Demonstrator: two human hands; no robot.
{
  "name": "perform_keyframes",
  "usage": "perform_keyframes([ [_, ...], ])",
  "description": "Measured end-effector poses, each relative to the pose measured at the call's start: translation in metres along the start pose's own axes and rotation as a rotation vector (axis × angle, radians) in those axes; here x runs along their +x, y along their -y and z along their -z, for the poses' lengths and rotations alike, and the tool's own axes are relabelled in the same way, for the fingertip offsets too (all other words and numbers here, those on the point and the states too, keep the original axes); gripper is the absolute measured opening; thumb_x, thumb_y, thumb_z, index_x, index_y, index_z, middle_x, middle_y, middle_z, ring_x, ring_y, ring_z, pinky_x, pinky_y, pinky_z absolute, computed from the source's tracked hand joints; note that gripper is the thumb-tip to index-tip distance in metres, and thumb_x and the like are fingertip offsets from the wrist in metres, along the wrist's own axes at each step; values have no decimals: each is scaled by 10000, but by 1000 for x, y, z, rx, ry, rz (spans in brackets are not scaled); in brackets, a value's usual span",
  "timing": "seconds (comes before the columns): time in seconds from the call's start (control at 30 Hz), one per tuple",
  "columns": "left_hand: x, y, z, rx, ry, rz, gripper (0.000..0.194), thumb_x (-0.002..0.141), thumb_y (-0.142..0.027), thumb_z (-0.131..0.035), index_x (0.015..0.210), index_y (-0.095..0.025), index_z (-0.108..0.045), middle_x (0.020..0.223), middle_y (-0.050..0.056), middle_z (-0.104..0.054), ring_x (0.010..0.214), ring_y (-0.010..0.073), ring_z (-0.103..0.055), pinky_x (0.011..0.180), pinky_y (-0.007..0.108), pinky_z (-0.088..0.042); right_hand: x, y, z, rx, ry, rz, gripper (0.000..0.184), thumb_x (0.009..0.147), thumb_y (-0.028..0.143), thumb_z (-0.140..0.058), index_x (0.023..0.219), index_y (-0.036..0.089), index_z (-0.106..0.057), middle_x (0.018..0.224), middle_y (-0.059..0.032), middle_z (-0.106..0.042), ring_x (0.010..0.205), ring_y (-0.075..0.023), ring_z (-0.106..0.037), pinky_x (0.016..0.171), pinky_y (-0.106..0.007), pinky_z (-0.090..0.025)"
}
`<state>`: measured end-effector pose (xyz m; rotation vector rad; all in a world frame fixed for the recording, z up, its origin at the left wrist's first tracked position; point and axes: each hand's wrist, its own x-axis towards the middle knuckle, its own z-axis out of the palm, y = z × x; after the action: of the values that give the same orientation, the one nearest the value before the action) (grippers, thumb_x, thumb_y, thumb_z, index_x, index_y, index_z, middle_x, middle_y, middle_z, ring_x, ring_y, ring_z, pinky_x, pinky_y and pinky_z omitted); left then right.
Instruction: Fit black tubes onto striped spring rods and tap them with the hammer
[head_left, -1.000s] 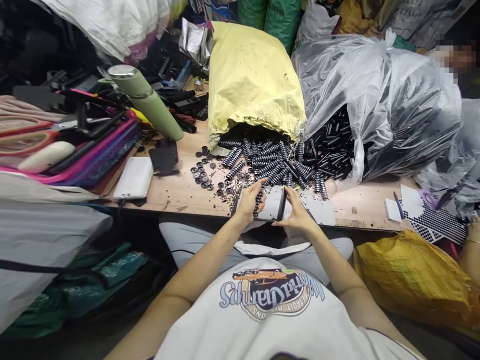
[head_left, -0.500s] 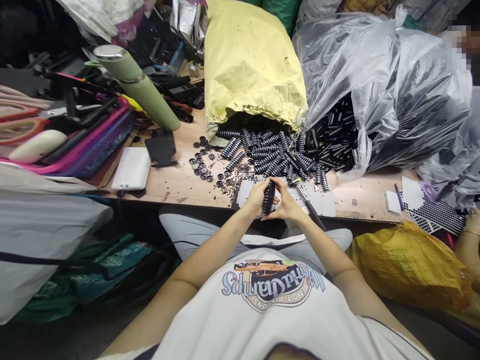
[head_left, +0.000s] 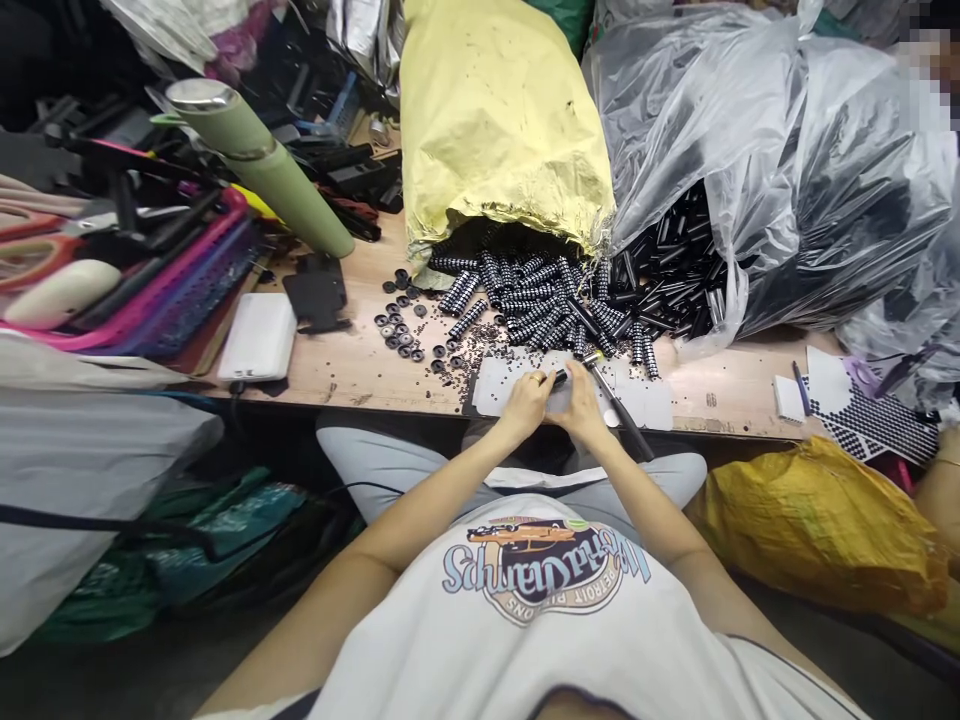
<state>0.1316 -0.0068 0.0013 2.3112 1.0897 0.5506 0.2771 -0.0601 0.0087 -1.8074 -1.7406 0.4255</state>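
My left hand (head_left: 527, 402) is closed around a short black tube (head_left: 560, 378), and only one end of it shows past the fingers. Facing it, my right hand (head_left: 582, 408) is curved, thumb and fingers apart, close to that end. Both hands are over a pale sheet (head_left: 495, 385) at the table's front edge. Just right of my right hand lies a hammer (head_left: 621, 408) with a dark handle. Beyond the hands is a heap of black tubes studded with rows of light dots (head_left: 536, 300).
A yellow sack (head_left: 502, 120) opens onto the heap. Beside it a clear plastic bag (head_left: 810, 190) spills plain black tubes (head_left: 675, 270). Small black discs (head_left: 397, 335) and tiny beads lie left of the sheet. Farther left are a white box (head_left: 259, 337), a green flask (head_left: 262, 165) and a pink basket (head_left: 217, 240).
The tube has turned from standing lengthwise between both hands to lying mostly hidden in my left hand. My right hand's fingers have come away from its side.
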Motion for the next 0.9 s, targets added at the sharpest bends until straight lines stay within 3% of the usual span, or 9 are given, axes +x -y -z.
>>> perform_keyframes([
  [0.1,0,12,4,144,79,-140,481,841,-52,-418,1298,-110,-555,1097,184,-606,1032,268,-564,899,419,-459,-14,-18,31,-294,-65,-309,444,834,369,-592,1182,107,-509,1249,-241,-520,1213,-348,-446,990,-527,-374],
  [0.2,1,17,12,232,99,-223,474,866,-63,-385,1297,-144,-563,1130,177,-620,1034,277,-567,882,453,-431,-26,-23,59,-402,7,-489,219,923,327,-461,966,141,-569,1013,-181,-620,980,-285,-564,841,-411,-433],
  [0.3,-1,16,16,275,90,-242,464,891,-89,-360,1305,-158,-557,1151,168,-629,1051,291,-562,900,493,-389,-33,-10,71,-266,48,-458,277,976,369,-346,970,180,-548,873,-92,-642,787,-218,-599,712,-309,-421],
  [0.4,-4,14,13,271,70,-221,480,886,-88,-364,1322,-178,-544,1161,159,-634,1094,299,-549,936,510,-359,-38,11,68,-204,65,-383,365,1003,383,-234,972,198,-548,764,-56,-633,707,-204,-602,654,-279,-390],
  [0.57,-6,1,2,296,52,-170,472,935,-160,-296,1355,-114,-507,1271,174,-597,1244,298,-485,1050,505,-293,-34,34,65,-311,296,-423,363,998,362,-270,890,186,-569,684,-67,-619,647,-214,-604,611,-280,-351],
  [0.67,-8,-9,-8,304,61,-176,550,941,-314,-354,1408,-31,-418,1438,215,-441,1386,314,-331,1137,506,-204,-27,51,67,-198,177,-304,432,1005,410,-206,896,202,-568,721,-70,-633,674,-210,-618,634,-280,-369],
  [0.73,-11,-12,-16,303,69,-189,612,928,-351,-371,1432,-4,-365,1477,230,-380,1413,315,-286,1153,500,-189,-22,64,61,-141,168,-229,460,1001,445,-194,926,203,-579,769,-89,-659,703,-221,-632,652,-290,-393],
  [0.9,-11,-3,-23,247,39,-250,578,909,-239,-366,1457,-60,-337,1437,203,-447,1359,272,-391,1129,462,-266,-13,78,37,-295,498,-207,410,989,434,-299,1103,171,-591,828,-145,-714,762,-278,-668,687,-339,-430],
])
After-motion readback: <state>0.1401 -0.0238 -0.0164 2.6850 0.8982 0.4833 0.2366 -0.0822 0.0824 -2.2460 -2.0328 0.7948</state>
